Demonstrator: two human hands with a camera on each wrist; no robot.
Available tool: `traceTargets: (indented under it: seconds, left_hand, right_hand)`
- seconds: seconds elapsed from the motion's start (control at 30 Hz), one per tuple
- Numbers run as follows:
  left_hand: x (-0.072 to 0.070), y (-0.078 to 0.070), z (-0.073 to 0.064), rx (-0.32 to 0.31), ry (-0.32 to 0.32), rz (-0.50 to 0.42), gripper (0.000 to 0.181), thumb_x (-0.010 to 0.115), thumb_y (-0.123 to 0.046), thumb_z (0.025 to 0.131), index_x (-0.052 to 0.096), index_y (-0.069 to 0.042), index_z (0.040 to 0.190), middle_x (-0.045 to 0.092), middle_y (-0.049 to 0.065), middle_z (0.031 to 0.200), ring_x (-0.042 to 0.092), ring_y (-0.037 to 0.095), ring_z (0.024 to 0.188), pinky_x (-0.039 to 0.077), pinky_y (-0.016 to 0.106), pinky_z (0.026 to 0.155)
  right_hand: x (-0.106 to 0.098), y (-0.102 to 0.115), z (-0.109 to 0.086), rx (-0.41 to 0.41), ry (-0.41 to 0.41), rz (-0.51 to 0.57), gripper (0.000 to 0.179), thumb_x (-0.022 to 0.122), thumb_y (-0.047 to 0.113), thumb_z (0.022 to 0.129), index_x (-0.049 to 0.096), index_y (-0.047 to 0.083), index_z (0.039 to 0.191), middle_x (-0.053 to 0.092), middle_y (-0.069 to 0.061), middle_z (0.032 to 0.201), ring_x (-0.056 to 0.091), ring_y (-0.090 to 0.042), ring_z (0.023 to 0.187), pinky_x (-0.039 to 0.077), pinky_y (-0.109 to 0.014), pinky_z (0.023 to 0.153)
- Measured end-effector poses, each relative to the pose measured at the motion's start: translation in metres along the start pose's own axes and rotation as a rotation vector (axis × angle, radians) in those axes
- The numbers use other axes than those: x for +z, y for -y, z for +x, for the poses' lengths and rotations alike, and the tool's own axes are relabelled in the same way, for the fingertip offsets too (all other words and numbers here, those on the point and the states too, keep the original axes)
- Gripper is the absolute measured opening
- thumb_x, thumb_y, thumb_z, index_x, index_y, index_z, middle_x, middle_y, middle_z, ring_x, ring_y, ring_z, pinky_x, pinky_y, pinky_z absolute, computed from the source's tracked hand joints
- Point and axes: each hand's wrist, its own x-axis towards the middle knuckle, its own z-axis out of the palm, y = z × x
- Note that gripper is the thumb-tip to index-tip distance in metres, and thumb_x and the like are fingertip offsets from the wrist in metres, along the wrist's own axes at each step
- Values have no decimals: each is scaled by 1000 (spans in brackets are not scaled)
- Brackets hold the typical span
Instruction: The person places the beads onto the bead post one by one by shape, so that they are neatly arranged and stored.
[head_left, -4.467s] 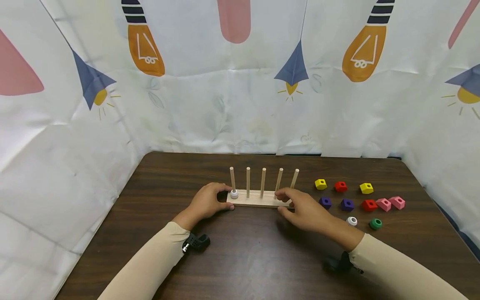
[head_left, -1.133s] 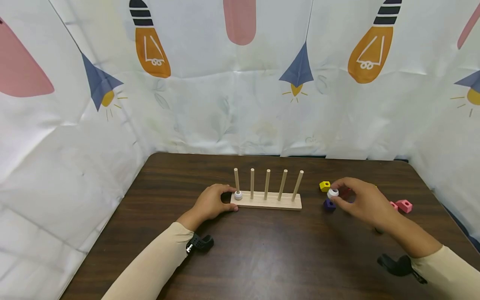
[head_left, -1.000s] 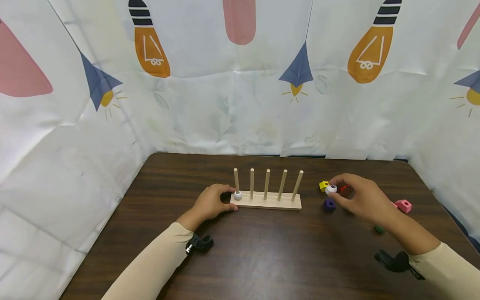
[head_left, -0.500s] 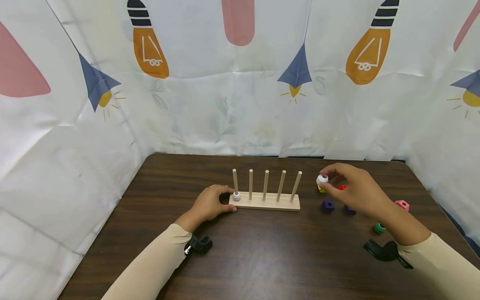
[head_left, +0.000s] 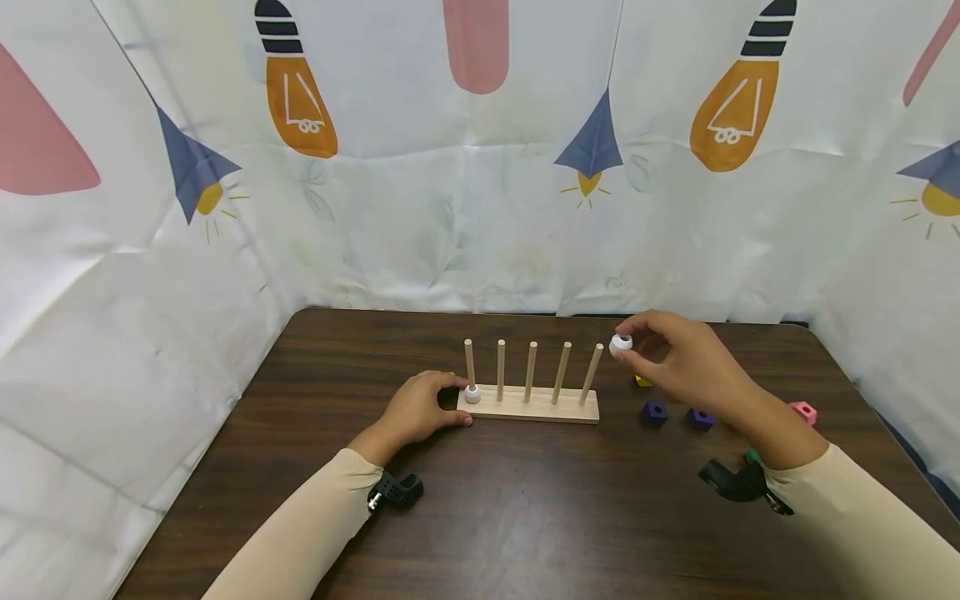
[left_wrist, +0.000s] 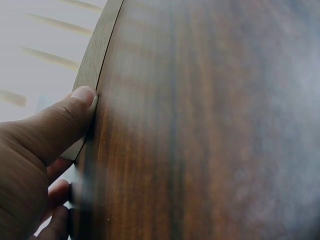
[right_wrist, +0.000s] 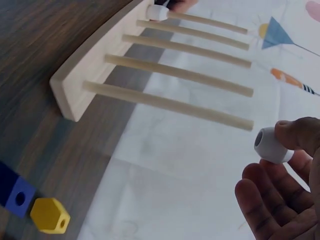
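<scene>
A wooden peg board (head_left: 540,407) with several upright pegs stands on the table. One white bead (head_left: 472,395) sits at the foot of its leftmost peg. My left hand (head_left: 415,408) grips the board's left end, the thumb (left_wrist: 82,97) pressed along the front edge. Between thumb and fingers of my right hand (head_left: 690,354) I pinch a second white bead (head_left: 620,345), raised just right of the rightmost peg's top. In the right wrist view this bead (right_wrist: 271,146) shows its hole facing the pegs, apart from the nearest tip.
Two purple blocks (head_left: 655,413) lie right of the board. A yellow block (head_left: 642,381), a pink block (head_left: 804,412) and a green bead (head_left: 752,457) are partly hidden by my right hand and arm. A patterned white curtain (head_left: 450,225) hangs behind the table.
My right hand has left the board, picked up the white bead from the table's right side, and carried it up and left toward the pegs. My left hand keeps its hold.
</scene>
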Motion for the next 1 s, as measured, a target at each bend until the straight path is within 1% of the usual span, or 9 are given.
traceTargets:
  seconds: [0.1,0.27,0.4,0.63,0.83,0.93,1.0]
  left_hand:
    - [0,0,0,1,1,0,57,91,-39,78,74,-16,127,65,13,135,57,34,128,44,51,107]
    - [-1,-1,0,1,3,-1,57,91,-38,78,74,-16,127,65,13,135,57,34,129,44,51,108]
    - [-1,-1,0,4,1,-6,56,92,-38,78,74,-16,126,65,13,134,58,34,128,44,51,107]
    - [-1,-1,0,-2,4,-9,56,91,-38,78,74,-16,127,65,13,135,57,34,129,44,51,108]
    - [0,0,1,-5,7,-6,57,91,-38,78,74,-17,127,65,11,134,57,33,129,43,51,108]
    - [0,0,1,-6,9,-11,57,91,-38,78,73,-17,128,66,11,134,57,33,130,43,51,108]
    - [0,-1,1,-7,10,-10,57,91,-39,78,73,-17,128,65,10,135,56,33,130,43,51,108]
  right_hand:
    - [2,4,5,5,1,17,26,80,20,92,70,16,116,71,6,102,68,-9,86,56,-34,71]
    - [5,12,13,31,20,52,26,79,19,93,71,14,117,71,1,109,69,-15,89,56,-43,75]
    - [10,14,17,29,31,80,24,78,17,94,71,14,117,71,0,108,69,-15,89,57,-47,75]
    - [16,16,24,26,46,88,26,77,21,95,70,15,119,70,2,109,68,-15,91,56,-44,77]
    - [21,20,30,30,60,130,26,77,22,95,70,14,119,70,1,110,68,-15,92,56,-43,78]
    - [24,22,33,25,59,142,26,78,21,94,70,14,118,69,1,111,68,-14,91,56,-41,78]
    - [26,23,34,19,52,147,26,79,18,93,70,14,117,70,1,110,68,-14,90,56,-39,77]
